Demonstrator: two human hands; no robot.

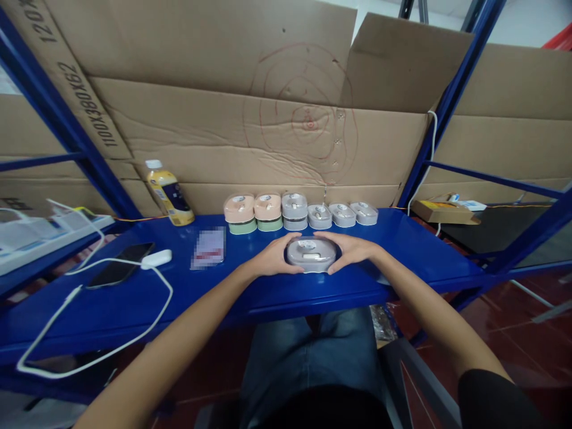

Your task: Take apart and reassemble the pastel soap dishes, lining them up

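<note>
A grey lidded container [311,255] with a clear top and a light-coloured clasp on its front rests on the blue table near me. My left hand [277,256] is curved round its left side, and my right hand [351,251] is curved round its right side. Behind it stands a row of similar containers. Two pink ones [239,208] sit on green ones [242,226] at the row's left. Beside these is a stack of two grey containers [294,210], followed by several single grey containers [343,215] to the right.
A yellow drink bottle [170,192] stands at the back left. Nearby lie a blurred-out flat item [209,248], a dark phone [120,266] and a looping white cable [166,298]. A cardboard wall [187,119] backs the blue table [420,256], and blue posts flank it.
</note>
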